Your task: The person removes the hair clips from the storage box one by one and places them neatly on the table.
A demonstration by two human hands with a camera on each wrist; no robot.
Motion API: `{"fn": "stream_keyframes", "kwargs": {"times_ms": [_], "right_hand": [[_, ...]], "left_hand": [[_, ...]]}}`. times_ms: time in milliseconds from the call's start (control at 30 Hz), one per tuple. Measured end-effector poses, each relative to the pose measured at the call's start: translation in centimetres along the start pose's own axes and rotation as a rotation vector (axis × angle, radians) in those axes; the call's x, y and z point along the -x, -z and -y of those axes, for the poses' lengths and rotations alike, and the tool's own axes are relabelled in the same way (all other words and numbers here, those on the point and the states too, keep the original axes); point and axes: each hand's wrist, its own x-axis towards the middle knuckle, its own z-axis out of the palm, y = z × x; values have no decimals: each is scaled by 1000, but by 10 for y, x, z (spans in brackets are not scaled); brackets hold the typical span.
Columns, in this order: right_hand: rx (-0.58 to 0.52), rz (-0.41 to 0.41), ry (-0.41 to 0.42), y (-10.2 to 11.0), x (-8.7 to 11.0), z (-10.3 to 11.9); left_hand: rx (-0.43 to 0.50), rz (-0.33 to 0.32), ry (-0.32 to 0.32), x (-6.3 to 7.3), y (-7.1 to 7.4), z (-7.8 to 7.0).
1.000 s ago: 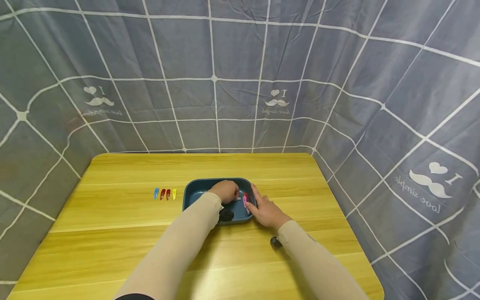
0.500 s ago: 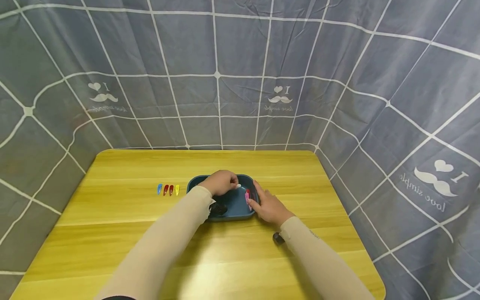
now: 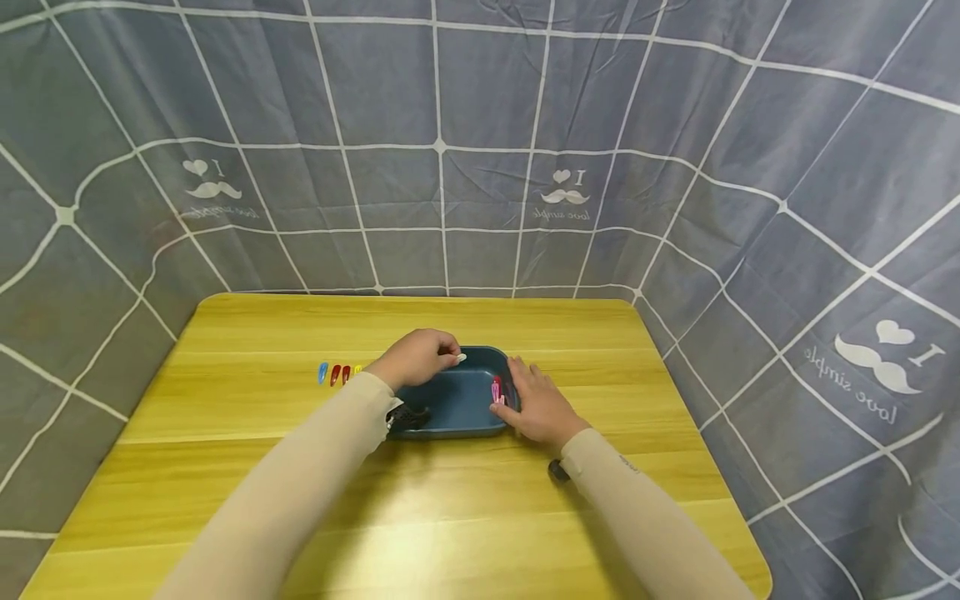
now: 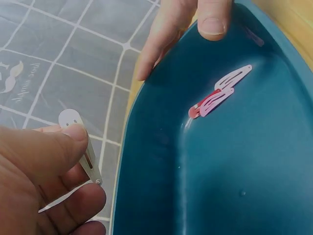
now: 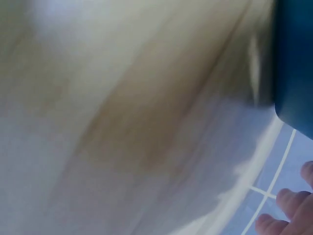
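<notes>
Grey curtains (image 3: 480,100) back a wooden table (image 3: 465,517) in the head view. Near the far rim of a blue tray (image 3: 453,408), the left hand (image 3: 412,357) pinches a white snap hair clip (image 3: 461,357); the right hand (image 3: 543,408) touches the right rim, fingers straight, thumb apart. Four clips (image 3: 335,375) line up left of the tray. Mirrored lettering (image 3: 562,215) reads "love simple". In the left wrist view, one red clip (image 4: 194,111) and two pink clips (image 4: 217,101) lie bunched inside the tray. The right wrist view shows the table, blurred, and the tray's corner.

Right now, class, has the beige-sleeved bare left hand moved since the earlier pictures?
Yes: in the head view, the left hand has moved leftward, nearer the teardrop-shaped blue hair clip.
</notes>
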Motion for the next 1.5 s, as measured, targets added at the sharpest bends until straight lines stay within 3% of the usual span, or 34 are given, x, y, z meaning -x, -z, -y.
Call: {"fn": "stream_keyframes", "kwargs": {"times_ms": [400, 567, 833, 1133, 1367, 1500], "right_hand": [[19, 28, 7, -3, -1, 8], [-24, 45, -4, -8, -1, 4], [-129, 84, -42, -11, 2, -4], [-107, 89, -37, -10, 2, -5], [-104, 78, -37, -9, 2, -2], [-103, 75, -35, -9, 2, -1]], "left_hand": [[54, -75, 17, 19, 11, 11], [89, -112, 47, 31, 20, 18], [124, -173, 97, 54, 30, 38], [169, -241, 160, 74, 41, 63], [291, -277, 236, 89, 44, 86], [284, -308, 257, 97, 46, 99]]}}
